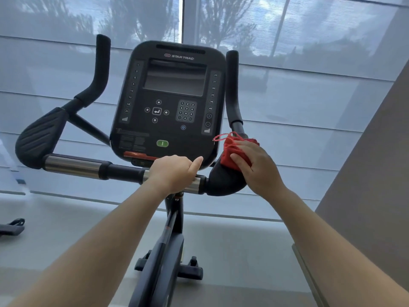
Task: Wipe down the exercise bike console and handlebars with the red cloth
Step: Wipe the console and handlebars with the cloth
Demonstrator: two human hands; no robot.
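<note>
The black console [170, 103] of the exercise bike stands in the middle of the view, its screen dark. The handlebars [75, 166] run across below it, with upright grips at left and right. My left hand [174, 173] is wrapped around the chrome part of the crossbar just under the console. My right hand [254, 167] presses the bunched red cloth [232, 151] onto the black right elbow pad [223, 182]. A loose red thread loops off the cloth's top.
The bike's post and base [168, 258] drop to a grey floor. Behind the bike, large windows [287, 85] are covered by translucent blinds. A grey wall [376, 173] rises at the right. Part of another machine [12, 227] shows at the far left.
</note>
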